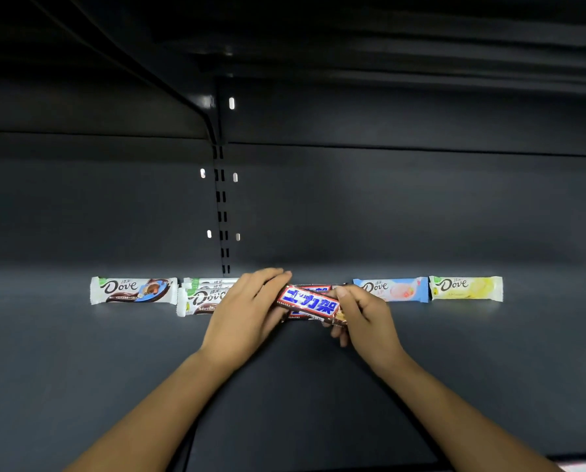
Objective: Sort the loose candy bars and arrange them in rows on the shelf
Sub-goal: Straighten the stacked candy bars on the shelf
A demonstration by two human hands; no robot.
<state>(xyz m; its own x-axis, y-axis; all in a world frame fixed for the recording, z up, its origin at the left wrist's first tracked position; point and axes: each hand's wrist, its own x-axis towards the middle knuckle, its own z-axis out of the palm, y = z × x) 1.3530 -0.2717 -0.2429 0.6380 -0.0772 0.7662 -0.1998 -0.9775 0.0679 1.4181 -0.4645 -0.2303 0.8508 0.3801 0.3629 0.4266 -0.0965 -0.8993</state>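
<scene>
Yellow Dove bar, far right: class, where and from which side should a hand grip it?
Probably pinch its long edges mid-length, from above: the yellow Dove bar lies flat, lengthwise along the shelf, its left end close beside the blue bar.

The right ends of the stacked white Dove bars (201, 297) are covered by the left hand (247, 311). The brown bars (313, 287) under the held bar (310, 304) are mostly hidden by it and the right hand (364, 316); their number cannot be told.
</scene>
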